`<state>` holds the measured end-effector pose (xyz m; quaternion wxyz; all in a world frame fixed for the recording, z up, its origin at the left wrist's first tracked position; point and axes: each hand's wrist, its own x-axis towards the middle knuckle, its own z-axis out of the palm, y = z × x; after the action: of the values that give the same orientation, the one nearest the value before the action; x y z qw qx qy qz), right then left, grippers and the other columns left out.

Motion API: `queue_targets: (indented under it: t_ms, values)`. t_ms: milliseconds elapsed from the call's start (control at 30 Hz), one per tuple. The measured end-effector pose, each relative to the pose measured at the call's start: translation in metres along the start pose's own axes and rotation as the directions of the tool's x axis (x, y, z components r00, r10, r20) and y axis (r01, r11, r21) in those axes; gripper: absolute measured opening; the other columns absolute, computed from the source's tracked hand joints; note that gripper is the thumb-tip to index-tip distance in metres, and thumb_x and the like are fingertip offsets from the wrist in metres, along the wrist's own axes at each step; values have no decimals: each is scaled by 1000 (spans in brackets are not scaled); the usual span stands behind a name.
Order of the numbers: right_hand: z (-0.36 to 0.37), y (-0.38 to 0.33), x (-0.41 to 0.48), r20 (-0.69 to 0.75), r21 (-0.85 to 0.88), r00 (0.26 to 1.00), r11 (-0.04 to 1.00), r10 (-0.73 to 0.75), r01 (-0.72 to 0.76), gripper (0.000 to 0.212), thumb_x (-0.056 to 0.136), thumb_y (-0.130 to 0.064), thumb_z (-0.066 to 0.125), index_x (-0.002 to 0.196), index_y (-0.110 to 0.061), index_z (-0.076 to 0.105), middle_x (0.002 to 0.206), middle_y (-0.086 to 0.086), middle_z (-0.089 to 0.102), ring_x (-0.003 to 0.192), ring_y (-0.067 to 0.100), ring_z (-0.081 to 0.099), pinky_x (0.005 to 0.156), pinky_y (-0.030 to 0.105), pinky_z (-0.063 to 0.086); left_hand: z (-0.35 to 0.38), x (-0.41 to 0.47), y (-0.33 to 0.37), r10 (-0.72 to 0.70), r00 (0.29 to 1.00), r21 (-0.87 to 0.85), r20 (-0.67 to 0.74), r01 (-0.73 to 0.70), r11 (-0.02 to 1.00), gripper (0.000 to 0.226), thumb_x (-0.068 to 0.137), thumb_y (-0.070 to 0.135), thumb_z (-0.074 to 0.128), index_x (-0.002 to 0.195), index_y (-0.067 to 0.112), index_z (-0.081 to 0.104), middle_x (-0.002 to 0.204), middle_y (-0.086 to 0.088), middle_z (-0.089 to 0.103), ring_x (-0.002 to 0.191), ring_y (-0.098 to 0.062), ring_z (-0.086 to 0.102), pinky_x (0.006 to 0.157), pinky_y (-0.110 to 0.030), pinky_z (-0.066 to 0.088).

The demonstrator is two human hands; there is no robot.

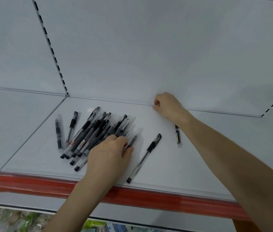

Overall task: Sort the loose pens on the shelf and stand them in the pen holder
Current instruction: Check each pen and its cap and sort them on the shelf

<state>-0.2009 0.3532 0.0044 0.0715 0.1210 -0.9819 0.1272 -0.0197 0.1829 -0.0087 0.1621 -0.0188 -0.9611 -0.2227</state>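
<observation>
The light is soft, cool and even, bright enough all over, with no glare anywhere. My left hand (pixel 109 153) and the pile of pens (pixel 95 131) cast only pale, fuzzy shadows on the white shelf (pixel 157 164). The wide lens bows the red front strip (pixel 132 196) towards the corners. The packets below (pixel 15 221) are a smear, and the pens' print is too soft to read.

2 hands (pixel 109 153), 1 shelf (pixel 31 156), 4 single pens (pixel 144 158), 1 pile of pens (pixel 90 131), count unclear
</observation>
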Motion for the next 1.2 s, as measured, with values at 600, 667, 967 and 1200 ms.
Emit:
queue_targets:
  t_ms: [600, 667, 967, 1200]
  values:
    - [-63, 80, -104, -39, 812, 867, 521, 498, -263, 17, 91, -13, 53, 98, 0, 60, 77, 2, 54, 68, 11, 53, 59, 19, 47, 41, 79, 96, 173, 923, 84, 343, -214, 973, 36, 91, 44, 46, 101, 10, 52, 107, -7, 61, 93, -27, 55, 72, -31, 38]
    - [-65, 83, -116, -27, 849, 862, 467, 506, -248, 9, 91, -14, 53, 95, -8, 59, 79, 0, 57, 69, 7, 56, 55, 13, 46, 49, 87, 106, 161, 912, 152, 376, -232, 961, 33, 90, 45, 47, 89, 12, 46, 102, -7, 61, 85, -26, 53, 66, -30, 33]
    - [-76, 76, -140, -117, 938, 825, 335, 553, -92, 23, 86, -5, 56, 108, -11, 55, 72, 4, 63, 61, 9, 62, 58, 18, 50, 51, 98, 100, 153, 921, 43, 359, -181, 983, 13, 87, 20, 46, 82, 9, 48, 86, -8, 57, 76, -28, 49, 63, -29, 36]
    - [-93, 27, -134, -92, 988, 921, 147, 377, 39, 20, 84, 0, 55, 92, -17, 61, 71, 0, 67, 69, 17, 69, 64, 21, 54, -12, 64, 69, 124, 972, -662, 200, 41, 748, 5, 89, 13, 51, 84, 12, 51, 69, 1, 64, 45, -7, 54, 57, -28, 49]
